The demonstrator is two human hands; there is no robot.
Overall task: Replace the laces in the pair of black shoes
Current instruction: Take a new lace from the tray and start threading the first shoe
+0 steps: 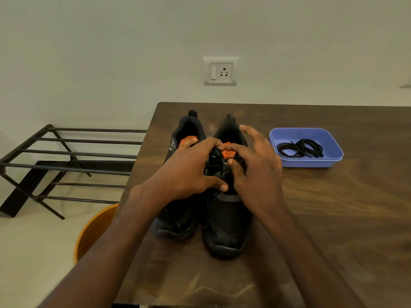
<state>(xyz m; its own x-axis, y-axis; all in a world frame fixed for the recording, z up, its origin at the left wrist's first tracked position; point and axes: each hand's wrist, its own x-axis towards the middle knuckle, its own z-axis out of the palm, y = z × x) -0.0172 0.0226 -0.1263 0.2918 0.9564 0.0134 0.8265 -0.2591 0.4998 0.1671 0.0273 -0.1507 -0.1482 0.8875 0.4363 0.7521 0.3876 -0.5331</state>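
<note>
My two black shoes (213, 214) sit side by side near me on the table (333, 218), and I think I am undoing the old lace (219, 172) on the right one, my left hand (189, 172) holding it, my right hand (253, 165) pinching it, so next I must pull it out and take the new laces (300, 148) from the blue tray (333, 160) on the right.

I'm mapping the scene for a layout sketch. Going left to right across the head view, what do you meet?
Black metal rack → orange bucket → left shoe → right shoe → blue tray holding black laces.
</note>
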